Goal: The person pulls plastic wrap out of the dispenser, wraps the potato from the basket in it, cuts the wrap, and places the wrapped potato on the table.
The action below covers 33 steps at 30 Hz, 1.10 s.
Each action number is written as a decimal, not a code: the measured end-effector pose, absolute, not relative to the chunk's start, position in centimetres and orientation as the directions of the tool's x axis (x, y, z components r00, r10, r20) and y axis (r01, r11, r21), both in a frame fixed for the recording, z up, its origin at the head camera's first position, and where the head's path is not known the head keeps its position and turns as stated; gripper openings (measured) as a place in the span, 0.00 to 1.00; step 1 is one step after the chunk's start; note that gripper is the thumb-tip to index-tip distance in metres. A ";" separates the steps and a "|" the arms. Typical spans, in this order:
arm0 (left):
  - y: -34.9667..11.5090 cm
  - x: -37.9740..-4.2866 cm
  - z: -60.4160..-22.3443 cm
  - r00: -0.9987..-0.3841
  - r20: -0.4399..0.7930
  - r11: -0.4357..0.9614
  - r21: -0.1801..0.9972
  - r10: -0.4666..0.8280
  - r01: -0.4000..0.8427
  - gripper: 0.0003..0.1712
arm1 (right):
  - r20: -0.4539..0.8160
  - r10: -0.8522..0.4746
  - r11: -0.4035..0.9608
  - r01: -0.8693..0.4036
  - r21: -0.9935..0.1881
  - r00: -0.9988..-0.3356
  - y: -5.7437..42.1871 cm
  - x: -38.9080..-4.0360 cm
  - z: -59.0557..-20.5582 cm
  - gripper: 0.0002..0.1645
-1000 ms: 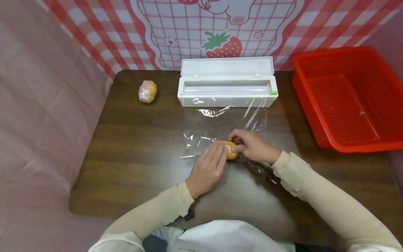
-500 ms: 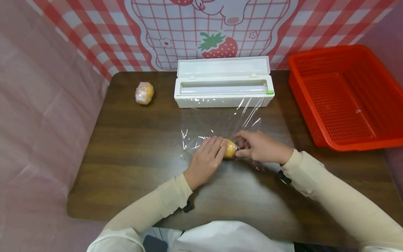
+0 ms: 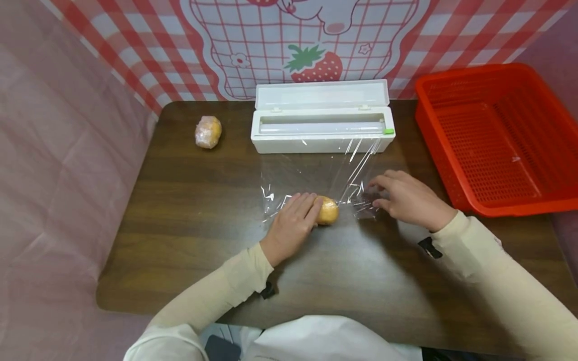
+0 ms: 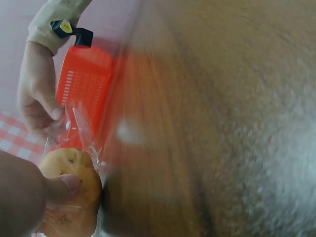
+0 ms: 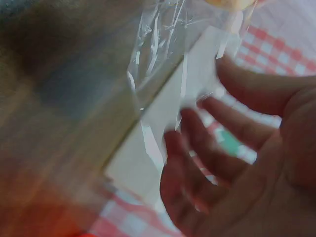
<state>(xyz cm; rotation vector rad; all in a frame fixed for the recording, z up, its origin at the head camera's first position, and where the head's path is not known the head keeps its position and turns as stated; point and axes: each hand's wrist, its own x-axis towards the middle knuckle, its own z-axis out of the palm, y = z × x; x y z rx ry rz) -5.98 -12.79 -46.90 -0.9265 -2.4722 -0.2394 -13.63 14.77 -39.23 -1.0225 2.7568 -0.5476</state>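
A yellow potato (image 3: 328,210) lies on the table at the near end of a sheet of clear cling film (image 3: 300,173). My left hand (image 3: 290,225) holds it from the left, and in the left wrist view the thumb (image 4: 69,182) presses on its skin, with film around it. To the right, my right hand (image 3: 408,198) hovers beside the film's gathered right edge. Its thumb and fingers stand apart with nothing gripped, as the right wrist view shows. The film runs back to a white dispenser box (image 3: 322,146) with its lid raised.
A film-wrapped potato (image 3: 208,132) sits at the back left of the wooden table (image 3: 180,225). On the right stands a red plastic basket (image 3: 435,135). A green slider (image 3: 388,131) is at the dispenser's right end. Checked cloth (image 3: 180,55) hangs behind.
My right hand has left the potato's right end and moved right, drawing film out sideways and letting it go. My left hand stays on the potato, which has shifted slightly.
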 end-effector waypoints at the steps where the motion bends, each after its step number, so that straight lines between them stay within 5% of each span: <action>1: -12.9 -6.0 -46.9 -0.657 0.491 0.753 0.002 0.572 0.657 0.25 | 0.052 -0.660 0.692 -0.634 -0.345 -0.749 14.4 -13.3 -39.2 0.21; 5: -13.1 -6.1 -46.6 -0.672 0.470 0.756 0.018 0.572 0.655 0.27 | 0.243 -0.706 0.626 -0.747 -0.224 -0.665 11.2 -11.1 -39.7 0.21; 10: -13.0 -6.4 -46.2 -0.685 0.447 0.762 0.010 0.576 0.647 0.29 | 0.282 -0.762 0.585 -0.806 -0.087 -0.583 7.6 -9.2 -42.0 0.36; 14: -13.1 -6.7 -45.9 -0.713 0.384 0.755 0.059 0.587 0.653 0.34 | 0.328 -0.743 0.612 -0.791 -0.022 -0.584 7.1 -9.2 -43.8 0.42; 22: -14.6 -8.4 -45.6 -0.710 0.298 0.710 0.129 0.638 0.692 0.39 | 0.306 -0.727 0.620 -0.779 -0.095 -0.615 7.0 -10.4 -44.2 0.38; 29: -17.1 -10.3 -45.9 -0.658 0.236 0.696 -0.151 0.715 0.702 0.43 | 0.196 -0.705 0.660 -0.732 -0.170 -0.682 7.0 -11.2 -43.6 0.36; 33: -17.3 -10.4 -45.2 -0.613 0.335 0.694 -0.237 0.716 0.680 0.41 | 0.136 -0.692 0.682 -0.704 -0.198 -0.709 7.1 -11.6 -43.2 0.36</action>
